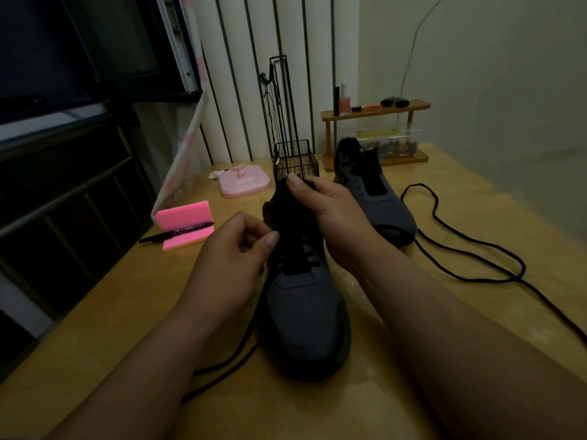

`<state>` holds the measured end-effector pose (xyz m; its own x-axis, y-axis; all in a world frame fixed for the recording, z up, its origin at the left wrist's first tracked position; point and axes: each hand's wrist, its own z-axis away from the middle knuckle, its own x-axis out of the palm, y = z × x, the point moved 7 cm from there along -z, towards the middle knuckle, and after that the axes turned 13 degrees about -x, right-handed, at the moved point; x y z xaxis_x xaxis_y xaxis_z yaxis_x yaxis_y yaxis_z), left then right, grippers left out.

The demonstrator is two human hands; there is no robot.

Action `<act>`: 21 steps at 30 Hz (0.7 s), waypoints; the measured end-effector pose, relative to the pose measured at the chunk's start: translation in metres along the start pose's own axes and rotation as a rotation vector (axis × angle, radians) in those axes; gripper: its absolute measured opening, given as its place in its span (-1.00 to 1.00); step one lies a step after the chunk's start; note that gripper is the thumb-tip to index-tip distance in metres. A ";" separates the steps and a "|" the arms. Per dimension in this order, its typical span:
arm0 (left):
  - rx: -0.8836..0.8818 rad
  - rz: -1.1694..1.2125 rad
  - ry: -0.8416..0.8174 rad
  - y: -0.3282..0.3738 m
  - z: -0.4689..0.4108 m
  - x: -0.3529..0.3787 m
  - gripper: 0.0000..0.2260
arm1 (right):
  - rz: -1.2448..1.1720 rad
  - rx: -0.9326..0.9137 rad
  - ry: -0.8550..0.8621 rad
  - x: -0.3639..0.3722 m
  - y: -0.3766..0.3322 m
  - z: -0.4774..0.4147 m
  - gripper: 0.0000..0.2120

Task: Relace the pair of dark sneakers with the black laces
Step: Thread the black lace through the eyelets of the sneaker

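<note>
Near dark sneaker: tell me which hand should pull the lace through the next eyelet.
Left. The left hand pinches the black lace beside the dark grey sneaker's eyelets; the right hand grips its tongue, steadying it.

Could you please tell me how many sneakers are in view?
2. The near sneaker stands front and centre, partly laced; the far sneaker behind it, rightward, unlaced. None seems hidden.

The left hand pinched a lace at the near sneaker; the right hand gripped its tongue. Farther right stood the unlaced far sneaker, a loose lace beside it.
</note>
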<state>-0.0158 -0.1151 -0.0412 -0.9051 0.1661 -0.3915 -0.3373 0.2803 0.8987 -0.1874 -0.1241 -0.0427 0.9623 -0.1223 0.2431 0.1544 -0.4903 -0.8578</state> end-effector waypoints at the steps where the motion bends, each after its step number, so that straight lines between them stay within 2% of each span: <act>1: -0.018 0.024 0.002 -0.001 0.001 0.001 -0.92 | 0.000 0.003 -0.002 0.000 0.000 0.000 -0.63; 5: -0.039 0.094 -0.021 0.004 0.006 0.008 -0.93 | 0.000 0.007 0.003 0.000 0.001 -0.001 -0.65; 11: -0.046 0.085 0.024 0.004 0.010 0.005 -0.96 | 0.012 0.015 0.006 0.001 0.002 0.000 -0.67; 14: -0.030 0.046 0.041 0.003 0.014 0.005 -0.92 | 0.014 0.011 0.008 0.001 0.001 0.000 -0.68; 21: -0.034 0.088 0.050 0.005 0.013 0.010 -0.91 | 0.033 -0.001 0.013 0.001 0.001 0.001 -0.64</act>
<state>-0.0230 -0.1001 -0.0431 -0.9430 0.1409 -0.3016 -0.2642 0.2343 0.9356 -0.1859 -0.1232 -0.0435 0.9637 -0.1498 0.2208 0.1227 -0.4863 -0.8651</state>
